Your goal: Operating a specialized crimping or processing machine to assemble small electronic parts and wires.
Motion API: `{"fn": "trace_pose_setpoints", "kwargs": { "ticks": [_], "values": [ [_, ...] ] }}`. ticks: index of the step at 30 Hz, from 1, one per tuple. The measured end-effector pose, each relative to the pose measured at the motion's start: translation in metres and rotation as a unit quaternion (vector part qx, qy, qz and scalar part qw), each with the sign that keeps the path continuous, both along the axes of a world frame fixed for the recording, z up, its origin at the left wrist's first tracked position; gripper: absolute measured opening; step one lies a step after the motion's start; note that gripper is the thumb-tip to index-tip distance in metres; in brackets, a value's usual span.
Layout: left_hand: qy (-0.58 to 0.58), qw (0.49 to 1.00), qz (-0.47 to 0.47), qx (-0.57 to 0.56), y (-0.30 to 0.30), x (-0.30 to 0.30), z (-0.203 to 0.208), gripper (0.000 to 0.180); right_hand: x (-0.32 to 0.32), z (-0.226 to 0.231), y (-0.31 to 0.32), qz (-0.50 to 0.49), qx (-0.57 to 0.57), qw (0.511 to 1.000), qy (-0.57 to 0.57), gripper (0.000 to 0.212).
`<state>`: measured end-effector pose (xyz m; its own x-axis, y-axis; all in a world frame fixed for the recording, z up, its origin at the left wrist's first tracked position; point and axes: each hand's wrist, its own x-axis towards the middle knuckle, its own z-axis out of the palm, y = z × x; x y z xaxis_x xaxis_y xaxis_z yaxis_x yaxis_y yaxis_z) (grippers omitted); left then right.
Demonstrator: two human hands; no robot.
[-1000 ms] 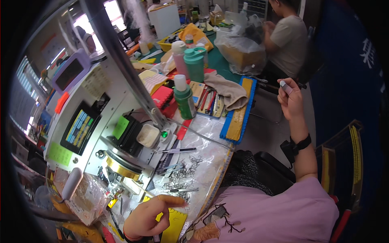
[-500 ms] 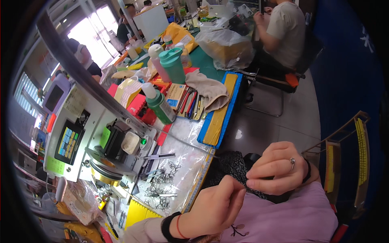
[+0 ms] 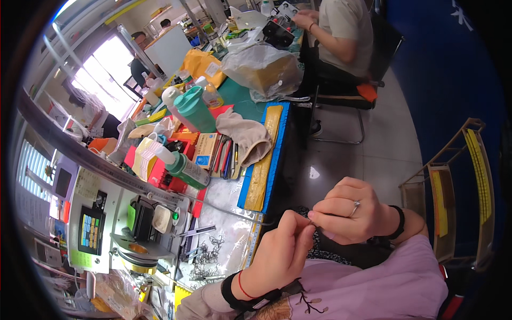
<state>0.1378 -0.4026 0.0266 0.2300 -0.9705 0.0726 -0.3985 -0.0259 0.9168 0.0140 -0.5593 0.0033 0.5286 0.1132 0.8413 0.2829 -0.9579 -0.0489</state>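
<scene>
A broad dark-blue partition wall runs down the right side, and a pale, glossy-topped desk stretches along the left, edged at the front with a yellow measuring strip. Behind, a co-worker in a pale short-sleeved shirt sits on a black chair. At the desk's left stands a white metal machine with a dark framed screen. A brown rack with yellow strips stands at the far right. A crumpled translucent plastic bag lies beyond a long blue-edged board with a yellowish-brown strip.

The right hand, knuckles upward, and the left hand meet in front of the person's body, just off the desk's edge. Each has thumb and forefinger pinched together, the two pinches almost touching; anything between the fingertips is too small to make out.

On the desk lie a limp beige cloth, a turquoise lidded tumbler upright beside it, and a tilted green bottle with a white cap. Nearer the left hand spreads a loose tangle of thin dark wire loops, with slim metal tweezers just beyond. Smallest is the silvery ring on the right hand.
</scene>
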Motion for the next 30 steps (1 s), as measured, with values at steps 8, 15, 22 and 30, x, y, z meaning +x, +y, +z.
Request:
{"fn": "trace_pose_setpoints", "kwargs": {
  "ticks": [8, 15, 22, 30],
  "values": [
    [-0.403, 0.908, -0.026, -0.109, -0.014, 0.030, -0.045, 0.009, 0.012, -0.036, -0.011, 0.053, 0.166, 0.971, 0.167, 0.017],
    [-0.543, 0.812, -0.091, -0.194, -0.019, 0.048, -0.042, 0.016, 0.023, -0.068, -0.021, 0.324, 0.625, 0.621, 0.345, 0.006],
    [-0.580, 0.794, -0.070, -0.167, -0.020, 0.060, -0.056, 0.018, 0.040, -0.060, -0.025, 0.178, 0.424, 0.837, 0.296, 0.010],
    [-0.516, 0.855, 0.047, -0.019, -0.013, 0.076, -0.081, 0.060, 0.121, -0.141, -0.161, -0.119, 0.279, 0.948, 0.093, 0.008]
  ]
}}
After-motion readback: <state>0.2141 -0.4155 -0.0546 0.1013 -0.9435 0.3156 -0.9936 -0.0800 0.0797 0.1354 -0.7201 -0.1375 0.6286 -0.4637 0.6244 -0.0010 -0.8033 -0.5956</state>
